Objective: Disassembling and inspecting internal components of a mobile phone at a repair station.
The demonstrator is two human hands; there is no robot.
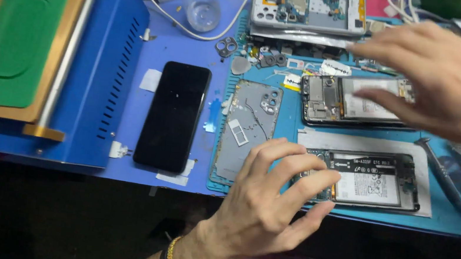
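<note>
Near the tabletop's front edge, I am spreading my left hand open, fingertips touching the left end of the near opened phone. Farther right, I am holding my right hand open and flat over the far opened phone. Left of both, a black phone is lying screen up beside a grey frame.

Blue machine with green pad, black phone, grey back cover, clear cup
</note>
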